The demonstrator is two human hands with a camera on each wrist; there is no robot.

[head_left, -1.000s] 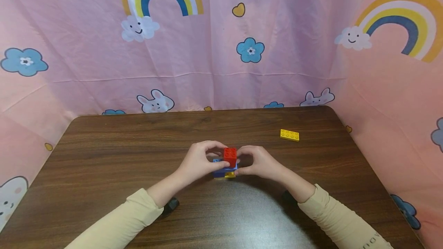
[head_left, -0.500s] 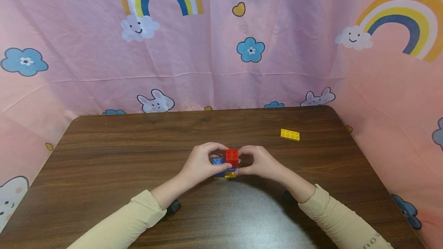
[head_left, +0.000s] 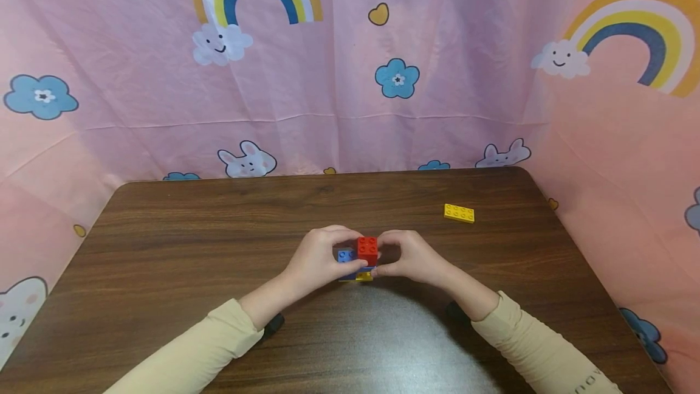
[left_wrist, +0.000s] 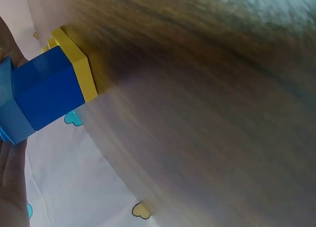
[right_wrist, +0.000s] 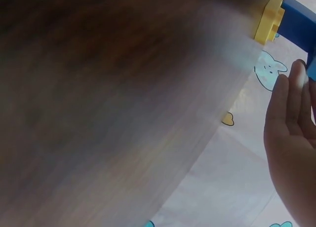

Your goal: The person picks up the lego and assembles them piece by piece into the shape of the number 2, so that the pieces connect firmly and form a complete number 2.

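A small stack of toy building bricks stands on the table between the two hands. At its bottom lies a flat yellow brick [left_wrist: 76, 64], under a dark blue brick [left_wrist: 48, 86]. Above that comes a light blue brick [head_left: 344, 255], with a red two-by-two brick [head_left: 367, 251] over its right end. The left hand [head_left: 314, 258] pinches the red brick, thumb in front and fingers behind. From the right side, the right hand [head_left: 412, 258] holds the blue part of the stack, thumb at the front corner. Its far fingertips are partly hidden by the red brick.
A loose flat yellow brick [head_left: 459, 213] lies on the brown wooden table [head_left: 229, 217], toward the back right. Pink printed cloth [head_left: 350, 90] hangs behind the table and along its sides. Dark straps show at both wrists.
The red brick in the left hand has shifted slightly right, then settled over the stack's right end. More light blue studs show on its left. The right hand has hardly moved.
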